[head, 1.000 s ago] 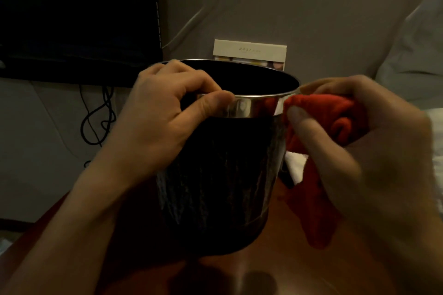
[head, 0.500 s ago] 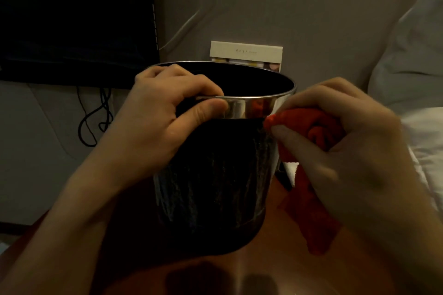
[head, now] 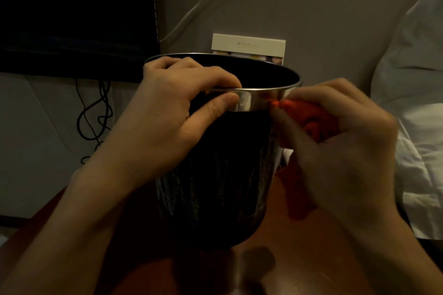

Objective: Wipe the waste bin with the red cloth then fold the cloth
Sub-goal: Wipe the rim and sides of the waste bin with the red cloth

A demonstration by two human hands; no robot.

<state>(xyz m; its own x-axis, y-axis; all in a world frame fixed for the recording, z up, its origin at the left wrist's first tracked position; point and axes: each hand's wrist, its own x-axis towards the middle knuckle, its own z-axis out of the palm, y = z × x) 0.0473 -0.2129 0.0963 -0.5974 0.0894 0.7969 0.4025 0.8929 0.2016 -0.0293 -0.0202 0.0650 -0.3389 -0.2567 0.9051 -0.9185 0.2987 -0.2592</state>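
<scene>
A dark round waste bin (head: pixel 215 175) with a shiny metal rim stands upright on a reddish wooden table (head: pixel 299 258). My left hand (head: pixel 172 112) grips the near left part of the rim, fingers inside, thumb outside. My right hand (head: pixel 340 141) holds a bunched red cloth (head: pixel 316 120) pressed against the bin's right side just below the rim. A tail of the cloth hangs down behind my right hand, mostly in shadow.
A dark screen (head: pixel 76 14) fills the upper left, with black cables (head: pixel 96 115) hanging below it. A pale card box (head: pixel 249 46) stands behind the bin against the wall. White bedding (head: pixel 414 103) lies at the right.
My right hand with the cloth has slid left along the bin's right side toward the front. The left hand keeps its grip on the rim.
</scene>
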